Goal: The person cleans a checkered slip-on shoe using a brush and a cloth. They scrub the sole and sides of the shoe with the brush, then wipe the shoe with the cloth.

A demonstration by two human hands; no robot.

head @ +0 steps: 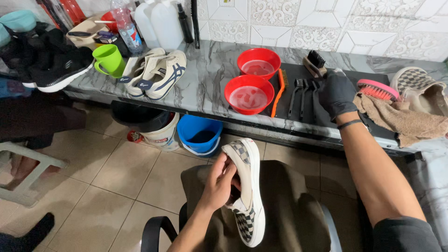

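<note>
My left hand is bare and grips a checkered slip-on shoe by its side, sole turned up and to the right, over a brown cloth on my lap. My right hand wears a black glove and rests on the dark mat on the marble counter, fingers down among small black brushes. Whether it holds one is not visible. A pink-backed brush and a second checkered shoe lie just right of it.
Two red bowls with soapy water, an orange brush and a wooden brush sit on the counter. Cream sneakers, a green mug, bottles and black shoes are at left. A blue bucket stands below.
</note>
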